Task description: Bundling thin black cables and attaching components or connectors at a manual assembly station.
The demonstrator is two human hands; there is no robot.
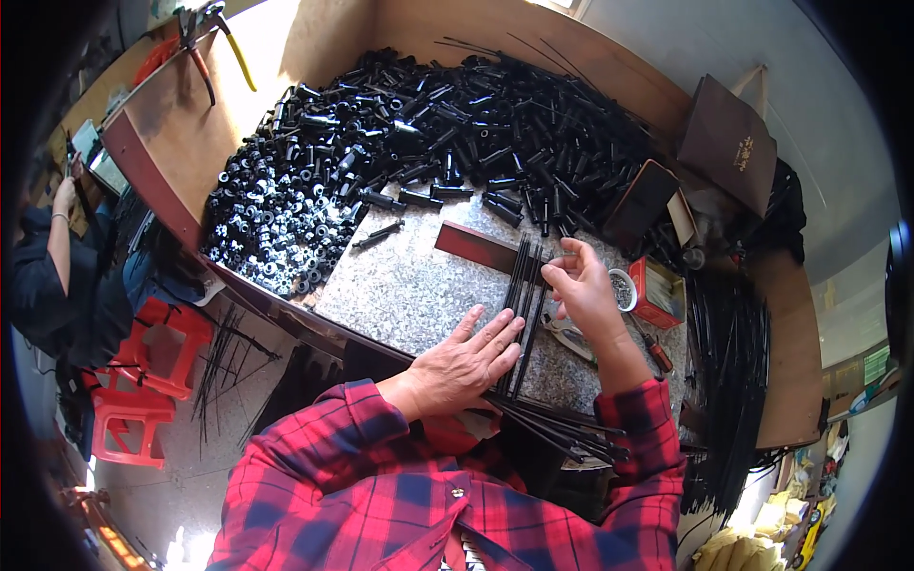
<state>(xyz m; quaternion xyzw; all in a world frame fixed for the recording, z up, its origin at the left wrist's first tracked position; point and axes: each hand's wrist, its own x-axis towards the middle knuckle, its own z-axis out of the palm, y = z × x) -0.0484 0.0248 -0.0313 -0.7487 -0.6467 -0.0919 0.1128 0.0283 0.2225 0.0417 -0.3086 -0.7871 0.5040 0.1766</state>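
Observation:
Several thin black rods (529,285) lie side by side on the speckled grey tabletop (409,285), their upper ends resting over a dark red bar (476,249). My left hand (455,367) lies flat on the rods, fingers stretched out and close to one another. Beside their upper ends, my right hand (585,287) is closed with thumb and forefinger pinched together; whatever is between the tips is too small to name. A small white bowl (622,289) of tiny pieces stands just right of this hand. Pliers (571,341) lie below it, partly hidden by the wrist.
Black tubular parts (476,124) are heaped at the back, with small black-and-white parts (276,224) at the left. A phone-like dark slab (643,205), a red box (657,293) and long black rods (728,352) are on the right. Another person (67,276) works at far left near red stools (133,419).

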